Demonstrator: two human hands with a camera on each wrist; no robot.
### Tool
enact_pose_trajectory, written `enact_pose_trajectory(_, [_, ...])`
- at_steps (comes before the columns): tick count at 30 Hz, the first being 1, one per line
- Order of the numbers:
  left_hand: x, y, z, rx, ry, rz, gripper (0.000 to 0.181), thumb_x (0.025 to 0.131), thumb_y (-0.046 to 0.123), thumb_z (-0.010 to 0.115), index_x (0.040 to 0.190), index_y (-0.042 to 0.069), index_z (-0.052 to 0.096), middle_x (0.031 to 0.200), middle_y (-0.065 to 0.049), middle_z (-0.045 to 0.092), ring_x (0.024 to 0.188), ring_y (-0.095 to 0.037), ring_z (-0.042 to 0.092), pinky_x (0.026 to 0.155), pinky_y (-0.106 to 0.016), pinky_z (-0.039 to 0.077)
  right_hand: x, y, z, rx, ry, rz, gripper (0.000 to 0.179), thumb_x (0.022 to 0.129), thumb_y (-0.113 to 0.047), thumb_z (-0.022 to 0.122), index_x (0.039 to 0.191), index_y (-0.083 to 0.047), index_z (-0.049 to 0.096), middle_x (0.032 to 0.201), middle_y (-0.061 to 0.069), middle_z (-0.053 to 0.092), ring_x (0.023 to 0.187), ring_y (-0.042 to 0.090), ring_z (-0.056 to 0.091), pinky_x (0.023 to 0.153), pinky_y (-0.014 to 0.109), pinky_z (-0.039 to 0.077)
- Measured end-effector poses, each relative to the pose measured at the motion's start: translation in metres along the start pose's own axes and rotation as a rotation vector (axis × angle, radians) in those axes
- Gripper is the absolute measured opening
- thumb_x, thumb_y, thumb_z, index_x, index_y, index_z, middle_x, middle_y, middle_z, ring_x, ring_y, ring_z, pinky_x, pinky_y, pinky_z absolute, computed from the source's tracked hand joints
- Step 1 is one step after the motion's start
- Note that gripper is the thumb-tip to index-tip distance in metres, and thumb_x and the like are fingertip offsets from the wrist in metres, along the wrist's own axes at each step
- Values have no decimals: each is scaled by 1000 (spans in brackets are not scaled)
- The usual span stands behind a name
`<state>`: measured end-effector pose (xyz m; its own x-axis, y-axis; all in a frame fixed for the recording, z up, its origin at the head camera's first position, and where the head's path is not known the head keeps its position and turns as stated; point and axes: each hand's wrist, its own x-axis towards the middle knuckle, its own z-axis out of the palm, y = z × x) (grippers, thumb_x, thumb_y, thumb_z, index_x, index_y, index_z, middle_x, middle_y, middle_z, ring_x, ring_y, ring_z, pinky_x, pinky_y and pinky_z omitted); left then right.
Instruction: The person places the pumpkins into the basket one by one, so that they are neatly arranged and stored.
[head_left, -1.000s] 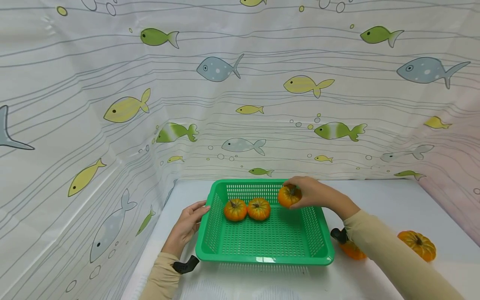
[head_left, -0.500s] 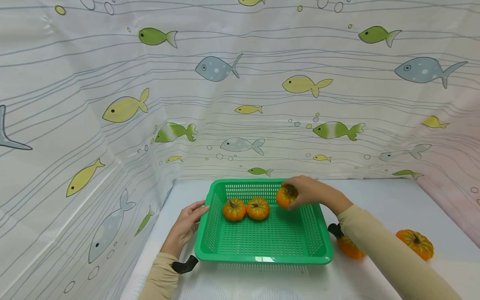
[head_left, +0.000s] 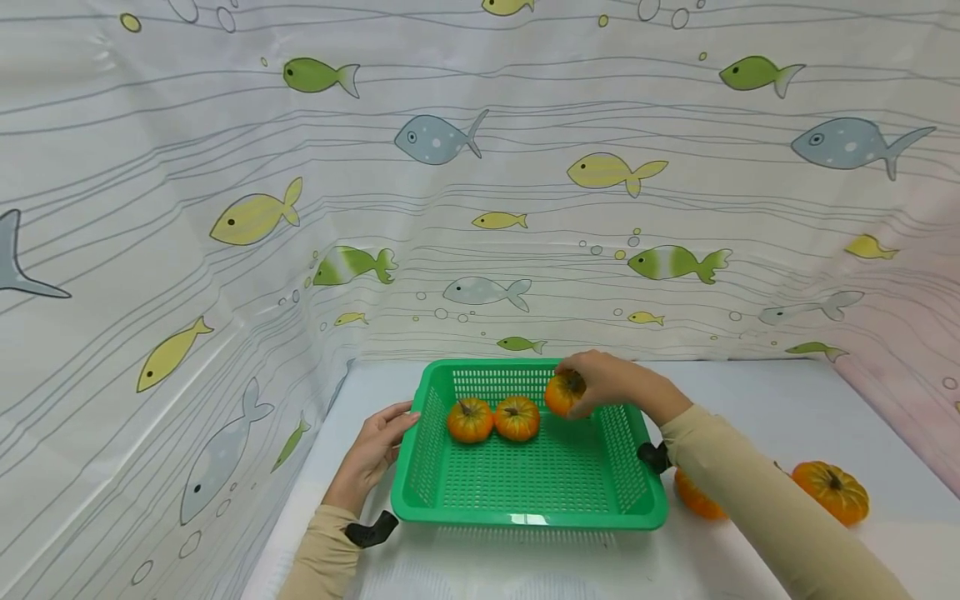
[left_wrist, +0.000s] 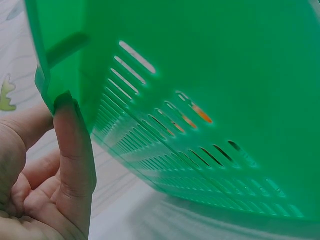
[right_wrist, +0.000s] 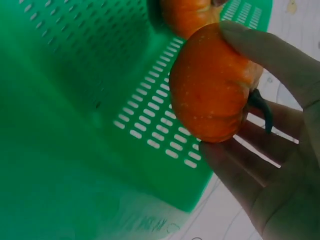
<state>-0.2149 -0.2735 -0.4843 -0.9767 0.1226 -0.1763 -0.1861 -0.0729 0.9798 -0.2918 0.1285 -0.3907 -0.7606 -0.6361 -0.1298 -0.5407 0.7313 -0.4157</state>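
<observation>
A green plastic basket (head_left: 531, 519) with slotted walls stands on the white table. Inside it, two small orange pumpkins sit side by side, the left pumpkin (head_left: 470, 420) and the middle pumpkin (head_left: 517, 418). Over the basket's back right part, my right hand (head_left: 618, 385) holds a third pumpkin (head_left: 562, 394) between thumb and fingers; its dark stem (right_wrist: 262, 111) points toward the palm in the right wrist view. My left hand (head_left: 377, 443) pinches the basket's left rim, with a fingertip (left_wrist: 65, 105) against the wall just under the rim in the left wrist view.
Right of the basket, one pumpkin (head_left: 697, 497) lies partly hidden behind the right sleeve (head_left: 757, 487). Farther right is another pumpkin (head_left: 834, 492). A fish-patterned curtain (head_left: 555, 250) rises behind the table and along its sides.
My right hand has carried its pumpkin slightly left, nearer to the two pumpkins in the basket. The left hand and the basket stay in place.
</observation>
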Motion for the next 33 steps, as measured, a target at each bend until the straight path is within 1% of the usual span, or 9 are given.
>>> enact_pose_trajectory(3, [1,0,0,-2,-7,4,56,105,17,62,153,-2,41,110,4,71,92,-7,75,78,-24,65,3,0,3,-10,-3,3,70,77,-29,91,136,-3,63,128,11,67,110,24,63,95,42,60])
enact_pose_trajectory(8, [1,0,0,-4,-5,3,56,105,16,62,153,-3,41,109,4,71,91,-7,75,77,-24,65,9,0,10,-16,-10,15,70,77,-28,91,136,-4,63,127,9,68,108,21,63,95,40,59])
enact_pose_trajectory(14, [3,-1,0,-3,-2,-4,55,105,17,62,153,-2,42,110,5,72,92,-7,75,78,-25,65,14,-4,20,-84,-27,1,67,76,-28,92,133,-5,65,124,8,69,107,21,64,93,40,59])
enact_pose_trajectory(18, [4,-1,0,-3,-1,-1,55,105,17,62,153,-1,42,111,4,71,92,-7,75,78,-24,65,14,-8,23,-110,-35,4,68,76,-27,92,134,-3,64,126,9,69,110,23,64,97,42,59])
enact_pose_trajectory(23, [4,-1,0,-4,-2,1,55,105,17,61,153,-2,41,111,4,71,91,-7,75,78,-25,65,17,-10,27,-120,-61,9,63,74,-24,94,128,-3,67,116,6,70,102,20,64,92,40,60])
enact_pose_trajectory(25, [4,-1,0,-11,-4,-1,56,105,17,61,153,-2,40,111,4,71,92,-7,75,79,-25,65,19,-10,29,-116,-76,22,63,74,-22,93,128,-4,67,114,4,70,100,17,63,91,38,59])
enact_pose_trajectory(29, [3,-2,0,-24,-5,-2,56,105,15,61,154,-2,39,111,5,72,93,-7,76,80,-26,66,21,-9,34,-99,-96,35,68,73,-17,93,133,-3,66,119,5,71,105,18,63,97,41,59])
enact_pose_trajectory(33, [4,-2,0,-26,-5,-4,56,105,15,61,153,-2,40,110,5,72,92,-7,76,79,-26,66,23,-9,39,-114,-106,6,69,73,-16,92,135,-2,65,126,10,70,112,23,65,102,43,58])
